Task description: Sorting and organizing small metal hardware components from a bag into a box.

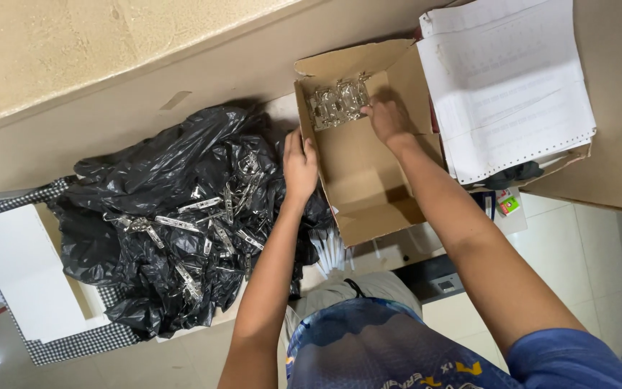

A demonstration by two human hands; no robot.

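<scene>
An open cardboard box (368, 173) is seen from above on a work surface, its flaps folded outward. At the far end of the box, a small row of shiny metal clips (338, 102) is stacked against the inner wall. The right hand (389, 117) is placed inside the box with its fingertips touching the right end of that row of clips; whether a clip is pinched between the fingers cannot be told. The left hand (299, 166) is laid flat against the outside of the box's left wall, fingers together and extended, nothing being held in it. Just left of the box, a crumpled black plastic bag (145, 238) is spread open, and a loose heap of metal clips (210, 230) is scattered across its folds. To the right of the box, a stack of white perforated printer paper (505, 79) is lying over the edge of another carton. A white board with a checked border (30, 288) is lying at the left edge, partly under the bag.
</scene>
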